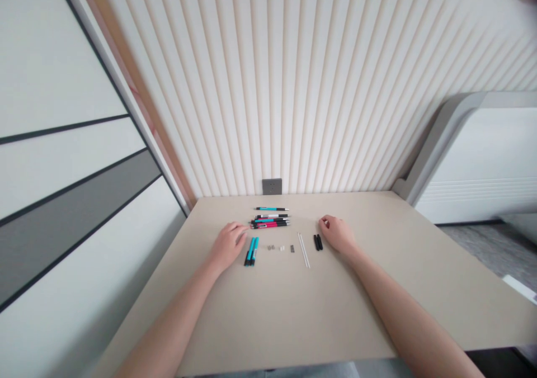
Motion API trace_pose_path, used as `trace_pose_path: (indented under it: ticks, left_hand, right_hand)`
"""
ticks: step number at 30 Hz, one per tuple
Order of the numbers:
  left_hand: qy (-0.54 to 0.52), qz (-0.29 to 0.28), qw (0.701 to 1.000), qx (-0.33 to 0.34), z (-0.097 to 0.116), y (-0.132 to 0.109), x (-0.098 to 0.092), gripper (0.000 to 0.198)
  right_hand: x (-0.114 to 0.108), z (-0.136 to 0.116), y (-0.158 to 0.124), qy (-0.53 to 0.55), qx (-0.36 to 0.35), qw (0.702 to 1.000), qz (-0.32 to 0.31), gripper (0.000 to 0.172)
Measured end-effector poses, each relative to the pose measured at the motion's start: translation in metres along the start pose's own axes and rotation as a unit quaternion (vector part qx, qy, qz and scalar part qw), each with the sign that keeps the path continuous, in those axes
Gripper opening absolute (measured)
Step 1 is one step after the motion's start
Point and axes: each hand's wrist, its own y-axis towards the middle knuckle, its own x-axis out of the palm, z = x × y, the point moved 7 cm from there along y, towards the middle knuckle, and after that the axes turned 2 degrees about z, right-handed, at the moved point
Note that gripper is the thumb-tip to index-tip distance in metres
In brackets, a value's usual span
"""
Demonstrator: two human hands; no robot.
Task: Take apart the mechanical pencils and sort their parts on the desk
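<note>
My left hand (pixel 229 246) lies at the left with its fingers stretched out, open and holding nothing. Its index fingertip reaches the left end of a red and black pen (pixel 271 225) in a stacked row of pens; whether it touches cannot be told. Right beside that hand are two turquoise pen barrels (pixel 252 251) with black ends. My right hand (pixel 337 232) rests on the table, fingers loosely curled, with nothing visible in them. Two black pen grips (pixel 318 242) lie just left of it. Two thin white refills (pixel 304 250) lie further left.
Between barrels and refills sit small metal pieces (pixel 271 247), small white pieces (pixel 282 248) and dark grey pieces (pixel 292 249). A turquoise and black pen (pixel 272 208) lies behind the row. The beige table (pixel 268 316) meets a ribbed wall with a dark socket (pixel 272 187).
</note>
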Motion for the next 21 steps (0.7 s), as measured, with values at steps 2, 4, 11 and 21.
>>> trace_pose_path:
  ticks: [2, 4, 11, 21]
  left_hand:
    - [0.006, 0.002, 1.0, -0.002, -0.002, 0.0, 0.001, 0.027]
    - [0.023, 0.002, 1.0, -0.005, -0.005, 0.001, 0.002, 0.027]
    - [0.069, -0.005, 0.997, 0.016, -0.012, 0.026, 0.006, 0.031]
    - [0.072, -0.027, 0.996, 0.052, -0.017, 0.037, 0.016, 0.023]
  right_hand:
    - [0.0, -0.001, 0.0, -0.004, -0.003, 1.0, 0.001, 0.037]
    - [-0.001, -0.002, -0.001, -0.007, -0.007, 1.0, 0.002, 0.037]
    - [0.0, -0.003, -0.001, -0.013, -0.009, 1.0, 0.007, 0.033]
    - [0.002, -0.005, 0.002, -0.01, -0.011, 1.0, 0.009, 0.028]
